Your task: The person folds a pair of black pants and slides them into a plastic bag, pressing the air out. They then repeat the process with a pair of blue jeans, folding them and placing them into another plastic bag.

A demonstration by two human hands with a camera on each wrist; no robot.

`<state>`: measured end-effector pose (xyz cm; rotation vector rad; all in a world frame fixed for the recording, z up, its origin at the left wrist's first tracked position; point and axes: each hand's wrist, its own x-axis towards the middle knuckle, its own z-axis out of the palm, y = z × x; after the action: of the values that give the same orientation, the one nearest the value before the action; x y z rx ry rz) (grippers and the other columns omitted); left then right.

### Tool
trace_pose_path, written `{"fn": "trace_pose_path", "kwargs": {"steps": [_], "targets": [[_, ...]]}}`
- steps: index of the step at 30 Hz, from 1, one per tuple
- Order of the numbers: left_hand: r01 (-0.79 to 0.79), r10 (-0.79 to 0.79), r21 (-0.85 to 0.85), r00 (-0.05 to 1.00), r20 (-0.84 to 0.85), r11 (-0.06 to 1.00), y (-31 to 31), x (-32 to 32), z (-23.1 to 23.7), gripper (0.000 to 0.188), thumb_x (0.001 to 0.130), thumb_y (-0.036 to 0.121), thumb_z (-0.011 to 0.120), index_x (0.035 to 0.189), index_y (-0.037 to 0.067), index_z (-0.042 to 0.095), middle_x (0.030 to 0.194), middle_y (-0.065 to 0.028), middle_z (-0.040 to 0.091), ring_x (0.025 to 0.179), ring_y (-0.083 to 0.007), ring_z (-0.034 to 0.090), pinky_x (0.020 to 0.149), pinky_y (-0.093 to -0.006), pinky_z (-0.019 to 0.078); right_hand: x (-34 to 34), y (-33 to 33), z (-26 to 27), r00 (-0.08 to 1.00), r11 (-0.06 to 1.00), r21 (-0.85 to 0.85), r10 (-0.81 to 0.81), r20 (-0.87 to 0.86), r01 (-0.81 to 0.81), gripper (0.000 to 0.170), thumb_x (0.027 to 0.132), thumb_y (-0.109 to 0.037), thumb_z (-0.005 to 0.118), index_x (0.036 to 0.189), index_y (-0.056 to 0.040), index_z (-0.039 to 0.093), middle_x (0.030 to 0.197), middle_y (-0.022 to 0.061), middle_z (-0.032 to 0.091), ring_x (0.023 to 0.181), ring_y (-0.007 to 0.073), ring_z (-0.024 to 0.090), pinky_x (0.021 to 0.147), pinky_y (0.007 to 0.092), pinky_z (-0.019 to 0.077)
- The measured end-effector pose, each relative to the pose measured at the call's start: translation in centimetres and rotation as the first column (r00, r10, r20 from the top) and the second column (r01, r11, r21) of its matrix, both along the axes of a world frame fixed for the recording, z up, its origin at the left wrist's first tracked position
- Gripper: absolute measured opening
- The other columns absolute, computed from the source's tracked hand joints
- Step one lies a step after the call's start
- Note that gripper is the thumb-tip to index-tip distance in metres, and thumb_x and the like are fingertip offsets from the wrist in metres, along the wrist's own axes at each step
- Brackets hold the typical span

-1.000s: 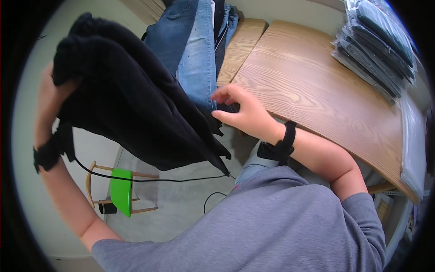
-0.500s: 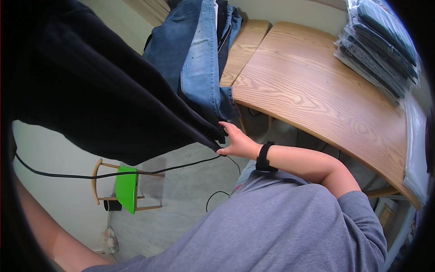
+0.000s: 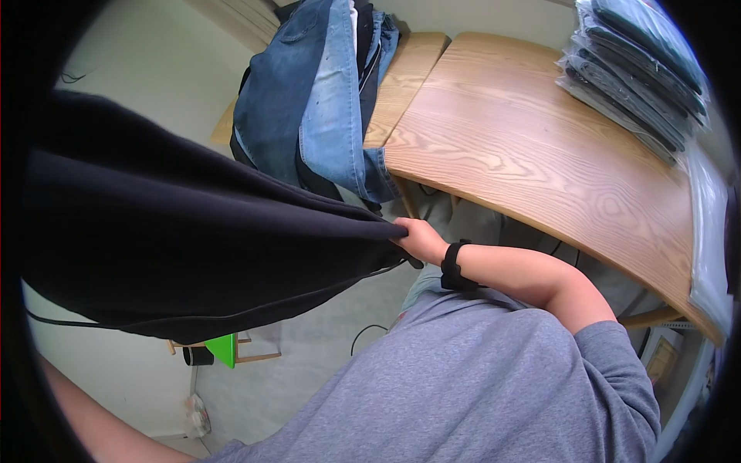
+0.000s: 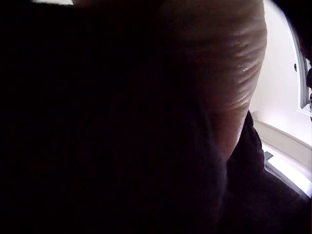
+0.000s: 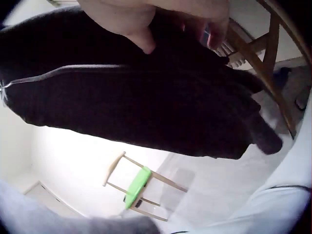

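Observation:
A long black garment [image 3: 193,231] stretches across the left of the head view, drawn to a bunched end at its right. That end is pinched by my right hand [image 3: 422,241], in front of the grey shirt. In the right wrist view, the thumb and curled fingers of the right hand [image 5: 180,17] grip the dark cloth [image 5: 122,107]. My left hand lies outside the head view, where only the left forearm [image 3: 108,417] shows. Up close in the left wrist view, the left hand [image 4: 224,63] holds the black fabric, its fingertips hidden in shadow and cloth.
Blue jeans [image 3: 332,100] hang over the far end of a wooden table [image 3: 525,131]. Plastic-wrapped folded clothes [image 3: 633,77] are stacked at its right, beside clear plastic bags [image 3: 706,239]. Partly behind the garment stands a green chair [image 3: 222,349]. A black cable [image 3: 69,322] runs below the cloth.
The right hand has moved from beside the jeans down to the garment's end and now grips it. The garment has shifted left and been drawn out long; the left hand has left the head view.

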<state>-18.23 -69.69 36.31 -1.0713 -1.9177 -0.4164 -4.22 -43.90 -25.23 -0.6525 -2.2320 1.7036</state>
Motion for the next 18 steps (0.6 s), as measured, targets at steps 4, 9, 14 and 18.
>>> {"fn": "trace_pose_path", "kwargs": {"steps": [4,9,14,18], "targets": [[-0.002,0.002,0.071,1.0,-0.002,0.997,-1.2,-1.4,0.5,0.048,0.079,0.026,0.068,0.112,-0.007,0.059,0.107,-0.0187,0.063,0.092,-0.0243,0.06,0.085,-0.0319,0.0451,0.6,-1.3,4.3,0.953,0.988,-0.151,-0.066,-0.295,0.022,0.011,0.087,-0.011,0.06,0.094,-0.0041,0.054,0.081,0.0135,0.058,0.075,0.0212,0.053,0.069,0.0331,0.0437],[0.009,-0.013,0.168,1.0,0.019,0.986,-2.4,-4.1,0.6,0.049,0.08,0.029,0.067,0.113,-0.007,0.059,0.107,-0.0176,0.063,0.093,-0.0234,0.06,0.086,-0.0312,0.0446,1.3,-1.0,9.2,0.727,0.924,-0.38,-0.287,-0.624,0.039,0.011,0.087,0.001,0.053,0.097,-0.0058,0.051,0.082,0.004,0.053,0.079,0.0113,0.044,0.071,0.027,0.0417],[0.045,-0.067,0.283,0.995,0.069,0.958,-3.2,-8.3,0.3,0.051,0.081,0.031,0.067,0.114,-0.007,0.058,0.108,-0.0165,0.063,0.094,-0.0225,0.06,0.087,-0.0305,0.0441,10.4,3.9,17.1,0.295,0.918,-0.382,-0.397,-0.869,0.112,0.022,0.094,-0.003,0.044,0.115,-0.0034,0.049,0.105,0.0069,0.058,0.097,0.0146,0.056,0.085,0.0287,0.0484],[0.104,-0.168,0.374,0.976,0.141,0.922,-1.8,-13.0,-1.2,0.052,0.081,0.034,0.066,0.114,-0.006,0.058,0.109,-0.0156,0.063,0.095,-0.0218,0.06,0.088,-0.03,0.0437,23.7,6.9,20.9,0.27,0.726,0.053,-0.187,-0.944,0.686,0.02,0.093,-0.007,0.047,0.112,-0.003,0.051,0.091,0.0029,0.058,0.075,0.0058,0.056,0.065,0.0182,0.0465]]}}
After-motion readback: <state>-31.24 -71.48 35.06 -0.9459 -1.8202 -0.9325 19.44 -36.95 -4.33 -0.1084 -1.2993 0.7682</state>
